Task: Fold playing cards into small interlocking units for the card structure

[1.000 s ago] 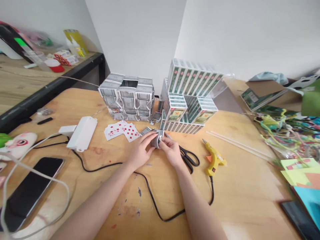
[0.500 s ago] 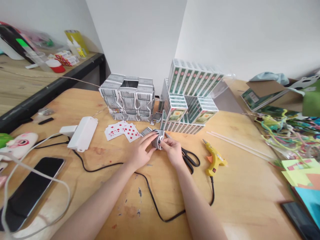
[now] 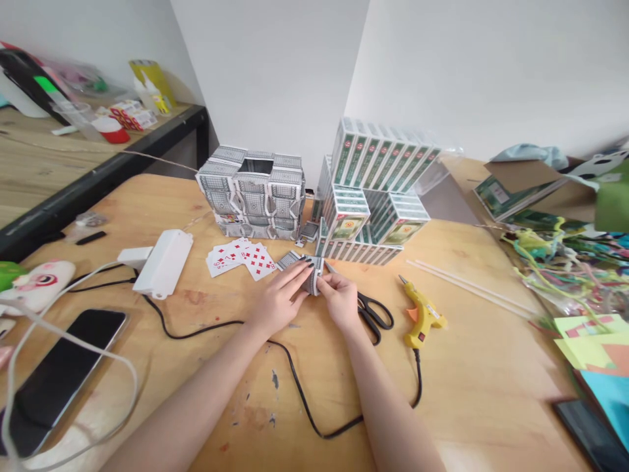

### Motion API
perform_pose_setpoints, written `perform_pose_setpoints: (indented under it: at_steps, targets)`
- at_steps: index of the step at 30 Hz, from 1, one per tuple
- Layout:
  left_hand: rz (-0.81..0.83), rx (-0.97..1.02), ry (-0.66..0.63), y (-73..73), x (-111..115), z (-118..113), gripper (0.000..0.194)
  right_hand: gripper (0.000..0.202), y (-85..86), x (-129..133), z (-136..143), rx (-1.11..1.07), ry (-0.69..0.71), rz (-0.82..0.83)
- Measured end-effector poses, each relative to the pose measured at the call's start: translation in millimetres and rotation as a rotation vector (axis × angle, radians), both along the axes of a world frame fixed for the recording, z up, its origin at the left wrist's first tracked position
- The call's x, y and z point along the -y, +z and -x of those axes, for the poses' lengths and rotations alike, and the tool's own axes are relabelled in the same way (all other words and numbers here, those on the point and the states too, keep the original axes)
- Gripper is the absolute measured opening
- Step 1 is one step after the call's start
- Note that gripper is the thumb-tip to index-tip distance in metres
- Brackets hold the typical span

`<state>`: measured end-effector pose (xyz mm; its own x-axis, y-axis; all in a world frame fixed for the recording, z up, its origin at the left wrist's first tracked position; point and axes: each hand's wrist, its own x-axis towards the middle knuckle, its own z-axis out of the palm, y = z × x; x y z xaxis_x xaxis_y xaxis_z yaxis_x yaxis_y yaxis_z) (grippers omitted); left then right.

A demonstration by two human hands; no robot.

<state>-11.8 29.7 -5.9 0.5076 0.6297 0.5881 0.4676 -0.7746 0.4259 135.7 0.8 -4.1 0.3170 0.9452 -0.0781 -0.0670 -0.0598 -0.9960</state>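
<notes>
A folded playing card [image 3: 313, 282] with a grey patterned back is between my hands at the middle of the table. My left hand [image 3: 279, 296] rests its fingers over the card's left side, thumb against the lower edge. At the right edge, the thumb and fingers of my right hand [image 3: 339, 296] pinch the card. Grey-backed cards [image 3: 289, 259] lie by my left fingertips. Further left are fanned face-up diamond cards [image 3: 246, 257]. Black-handled scissors [image 3: 374, 313] lie beside my right hand, blades partly hidden by it.
Behind stand a block built of folded cards [image 3: 255, 196] and stacked card boxes [image 3: 378, 157]. A yellow glue gun [image 3: 419, 314] lies right, its black cable [image 3: 302, 387] crossing the table under my forearms. Clear glue sticks [image 3: 466, 285], a phone [image 3: 63, 373] and a white power box [image 3: 164, 263] lie around.
My right fingers have shifted slightly on the card's right edge, and the card between my hands looks flatter. My left hand stays nearly in place.
</notes>
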Motion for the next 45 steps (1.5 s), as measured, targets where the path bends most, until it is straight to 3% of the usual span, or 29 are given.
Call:
perform_pose_setpoints:
  at_steps: [10, 16, 20, 27, 38, 45]
  targets:
    - [-0.222, -0.032, -0.04, 2.1, -1.4, 0.3, 0.044, 0.023, 1.5, 1.1, 3.3, 0.075, -0.086, -0.043]
    - [-0.245, -0.039, -0.047, 5.6, 2.1, -0.1, 0.041, 0.023, 4.6, 0.7, 3.1, 0.113, -0.13, -0.05]
    - [-0.256, -0.041, -0.052, 6.6, 4.7, 0.0, 0.042, 0.024, 2.6, -0.8, 0.2, 0.048, -0.078, -0.047]
    - [-0.242, -0.044, -0.028, 6.2, 3.2, 2.0, 0.042, 0.026, 1.2, -1.3, -2.7, -0.249, 0.173, -0.064]
    - [-0.262, -0.072, -0.028, 3.8, 2.6, 1.1, 0.046, 0.028, -4.5, -3.0, -3.0, -0.19, 0.105, -0.051]
    - [-0.2, -0.122, 0.027, 1.3, 1.4, 1.9, 0.049, 0.031, -4.5, -0.9, -3.1, -0.244, 0.142, -0.055]
